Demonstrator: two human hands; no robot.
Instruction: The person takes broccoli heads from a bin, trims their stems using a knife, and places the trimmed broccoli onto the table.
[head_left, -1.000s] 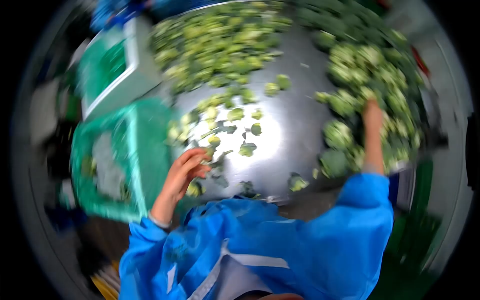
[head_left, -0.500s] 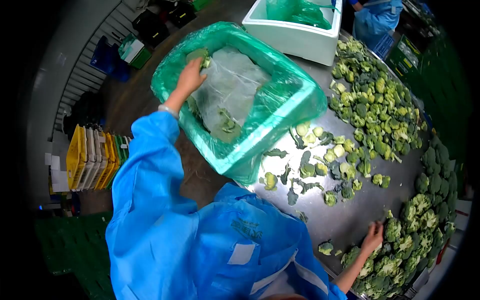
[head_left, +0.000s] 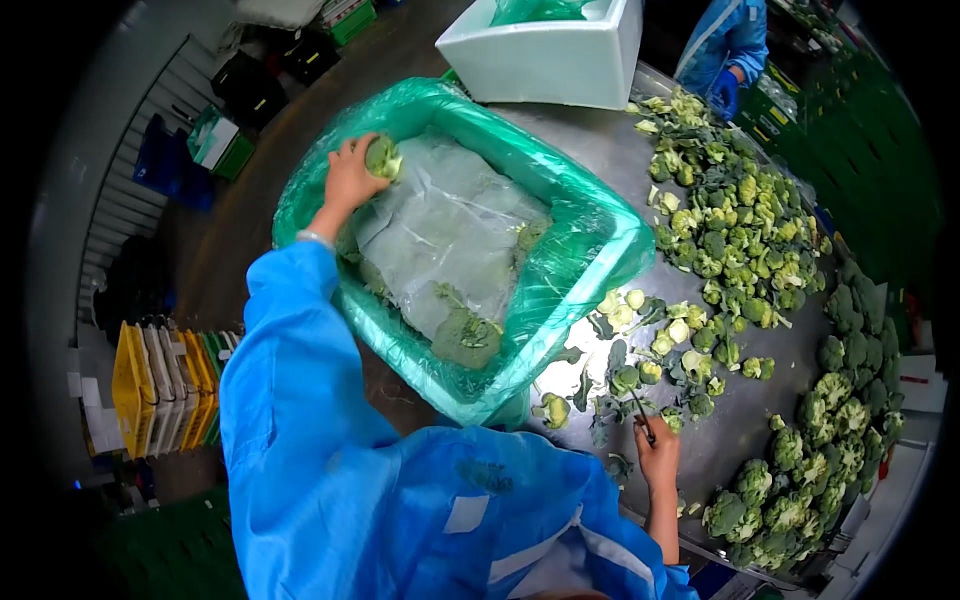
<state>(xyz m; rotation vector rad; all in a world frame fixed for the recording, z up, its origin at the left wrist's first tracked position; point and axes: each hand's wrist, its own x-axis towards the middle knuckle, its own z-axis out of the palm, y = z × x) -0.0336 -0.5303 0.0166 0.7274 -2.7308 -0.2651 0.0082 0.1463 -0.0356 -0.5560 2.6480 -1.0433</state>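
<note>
My left hand (head_left: 350,182) is closed around a broccoli head (head_left: 384,158) above the far left side of a box lined with green plastic film (head_left: 585,280). A translucent white sheet (head_left: 440,225) lies inside the box, with another broccoli head (head_left: 467,338) at its near edge. My right hand (head_left: 658,460) grips what looks like a small knife (head_left: 642,416), its thin blade pointing away from me. It is over the metal table (head_left: 690,440), beside trimmed stalk pieces and leaves (head_left: 622,380).
A large pile of broccoli pieces (head_left: 740,220) spreads over the table's far right. Whole broccoli heads (head_left: 790,500) line the right edge. A white foam box (head_left: 545,55) stands at the back. Behind the table is another person's blue-gloved hand (head_left: 724,92). Stacked crates (head_left: 150,390) stand left.
My right hand has moved left from the broccoli heads at the right edge to the trimmings, and the knife now shows. My left hand still holds its broccoli head, now seen more clearly.
</note>
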